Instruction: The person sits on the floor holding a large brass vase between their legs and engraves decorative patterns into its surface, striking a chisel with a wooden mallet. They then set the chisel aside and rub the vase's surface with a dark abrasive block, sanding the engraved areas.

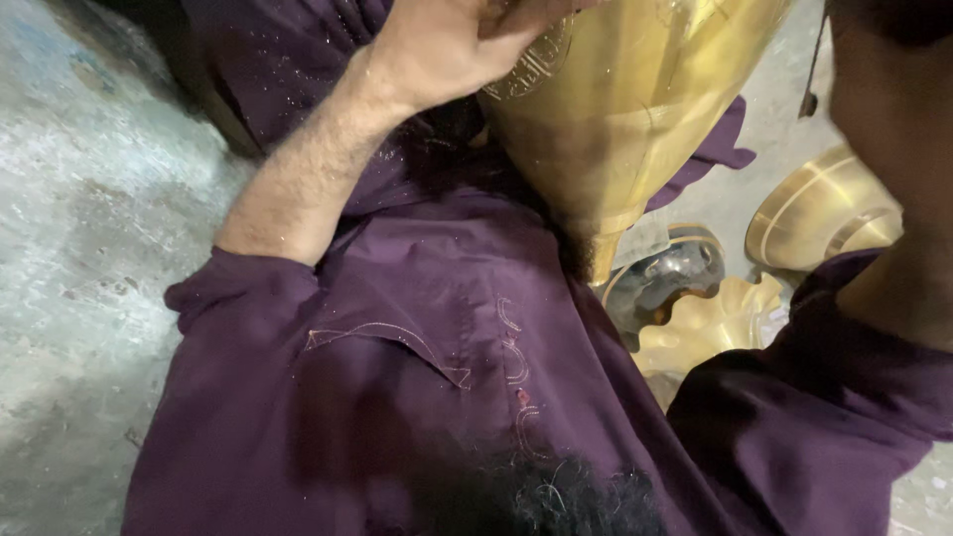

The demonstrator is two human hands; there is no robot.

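One hand shows clearly: your left hand (452, 45), at the top of the head view, lies with its palm and curled fingers against the upper part of a large brass vessel (620, 109). The fingers are bent over the metal near an engraved patch, so the hand grips or steadies it rather than lying flat, though the fingertips run out of the picture. The vessel tapers downward to a narrow end that rests against your chest, over the purple shirt (417, 357), and it leans tilted across your body.

Your right arm (893, 169) comes in along the right edge; the hand itself is out of view, so you cannot tell whether it is open or closed.

Below the vessel's narrow end, more brass parts lie on the grey floor (89, 199): a scalloped brass piece (710, 323) just beside your right sleeve, a dark rounded metal piece (675, 273) touching it from above, and a ribbed brass dome (819, 213) near the right edge, close to your right arm. Fine metal dust speckles your left forearm and the shirt.
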